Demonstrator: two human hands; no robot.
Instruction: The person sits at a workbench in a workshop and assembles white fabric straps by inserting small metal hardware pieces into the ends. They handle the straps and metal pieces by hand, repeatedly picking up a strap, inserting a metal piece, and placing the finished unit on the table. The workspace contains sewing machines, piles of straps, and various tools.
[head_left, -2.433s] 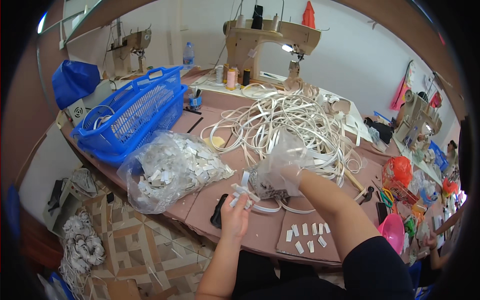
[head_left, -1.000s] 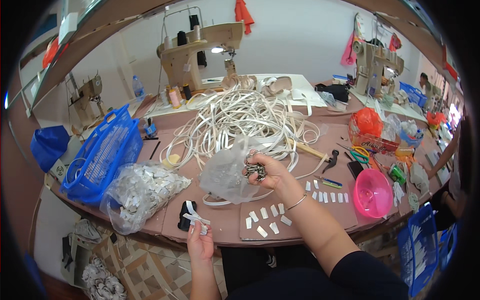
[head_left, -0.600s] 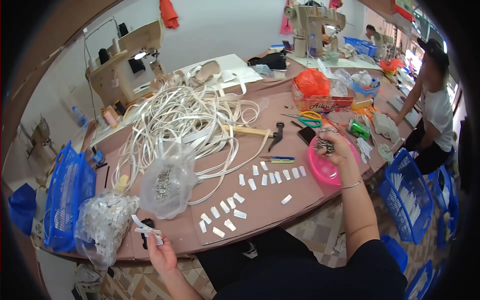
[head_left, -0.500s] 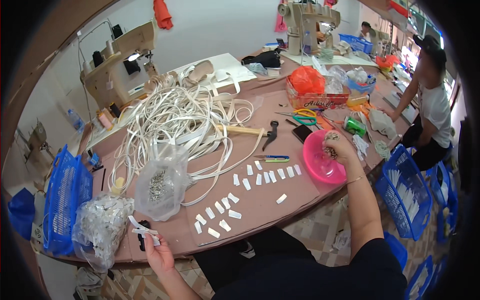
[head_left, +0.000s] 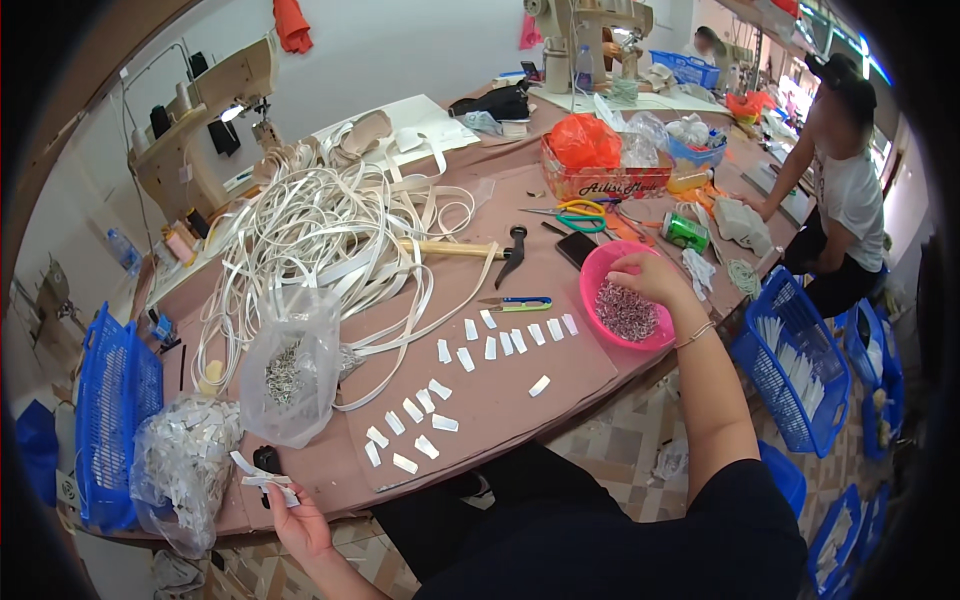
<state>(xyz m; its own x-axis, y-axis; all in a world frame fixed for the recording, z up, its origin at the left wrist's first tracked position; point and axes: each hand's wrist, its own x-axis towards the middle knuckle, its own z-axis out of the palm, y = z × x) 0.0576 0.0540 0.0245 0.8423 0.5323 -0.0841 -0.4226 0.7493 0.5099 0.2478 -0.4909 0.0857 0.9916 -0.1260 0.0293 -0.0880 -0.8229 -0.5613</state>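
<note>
Currently, your left grip pinches white strips by the desk's near edge. Your right grip is above the pink bowl; whether it's spread, I can't tell.

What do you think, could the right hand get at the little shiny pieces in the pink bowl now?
Probably yes: the right hand is over the pink bowl, and nothing visible covers the shiny pieces inside.

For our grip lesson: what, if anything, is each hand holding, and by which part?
The left hand pinches white strips near one end. Whether the right hand, over the pink bowl, holds anything cannot be told.
</note>
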